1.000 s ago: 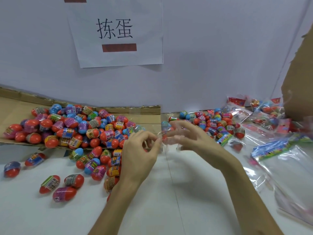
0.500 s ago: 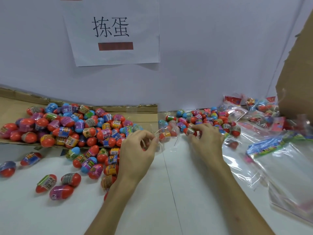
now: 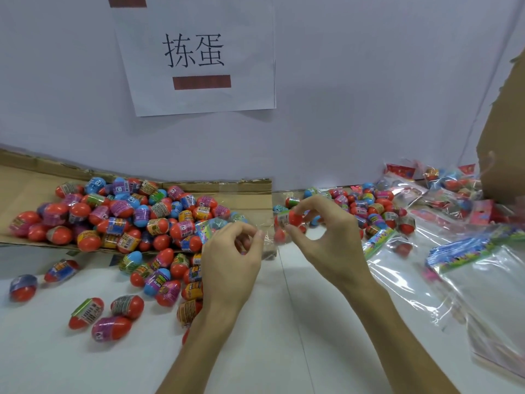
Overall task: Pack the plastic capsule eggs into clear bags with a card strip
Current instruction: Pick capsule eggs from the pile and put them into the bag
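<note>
"Over the middle of the worktop (image 3: 284, 322), what are the hands doing?"

"The left hand (image 3: 231, 260) pinches the mouth of a small clear bag (image 3: 268, 245). The right hand (image 3: 329, 240) pinches a red capsule egg (image 3: 289, 218) between thumb and fingertips, right at that mouth."

"Is it inside?"

"I can't tell; the plastic is too clear."

"And the other eggs?"

"A big heap of capsule eggs (image 3: 122, 220) spills off a cardboard sheet (image 3: 247, 194) at the left edge, and a smaller heap (image 3: 369, 206) lies at the back. Flat bags with card strips (image 3: 468, 251) lie along the right edge."
</note>
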A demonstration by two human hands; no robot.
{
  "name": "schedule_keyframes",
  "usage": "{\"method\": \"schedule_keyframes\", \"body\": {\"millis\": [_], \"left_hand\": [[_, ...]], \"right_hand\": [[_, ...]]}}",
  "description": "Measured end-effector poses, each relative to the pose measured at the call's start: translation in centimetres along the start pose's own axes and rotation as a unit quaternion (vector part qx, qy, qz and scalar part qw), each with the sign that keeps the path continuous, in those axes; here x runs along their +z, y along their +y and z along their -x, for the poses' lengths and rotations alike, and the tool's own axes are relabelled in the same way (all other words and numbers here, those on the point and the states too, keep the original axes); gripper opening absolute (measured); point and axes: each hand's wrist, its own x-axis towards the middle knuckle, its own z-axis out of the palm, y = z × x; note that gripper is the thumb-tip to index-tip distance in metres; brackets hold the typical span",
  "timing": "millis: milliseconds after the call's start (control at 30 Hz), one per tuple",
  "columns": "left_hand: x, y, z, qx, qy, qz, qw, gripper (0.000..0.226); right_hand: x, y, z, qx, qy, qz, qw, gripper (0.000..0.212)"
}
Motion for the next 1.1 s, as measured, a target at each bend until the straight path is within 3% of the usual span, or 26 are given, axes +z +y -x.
{"method": "schedule_keyframes", "body": {"millis": [133, 267, 467, 967, 1100], "left_hand": [[0.0, 0.1, 0.0, -0.010, 0.006, -0.001, 1.000, 0.013], [0.0, 0.1, 0.0, -0.020, 0.008, -0.004, 1.000, 0.013], [0.1, 0.1, 0.0, -0.021, 0.015, 0.002, 1.000, 0.014], [0.0, 0.7, 0.0, -0.038, -0.014, 0.054, 0.998, 0.016], [-0.1, 0.9, 0.0, -0.048, -0.018, 0.074, 0.996, 0.015]], "right_hand": [[-0.5, -0.3, -0.1, -0.011, 0.066, -0.027, 0.997, 0.024], [-0.8, -1.4, 0.1, 0.020, -0.011, -0.188, 0.982, 0.023], [0.1, -0.6, 0.0, 0.030, -0.010, -0.057, 0.998, 0.022], [1.4, -0.4, 0.5, 0.061, -0.014, -0.045, 0.997, 0.017], [1.8, -0.3, 0.6, 0.061, -0.061, -0.061, 0.994, 0.008]]}}
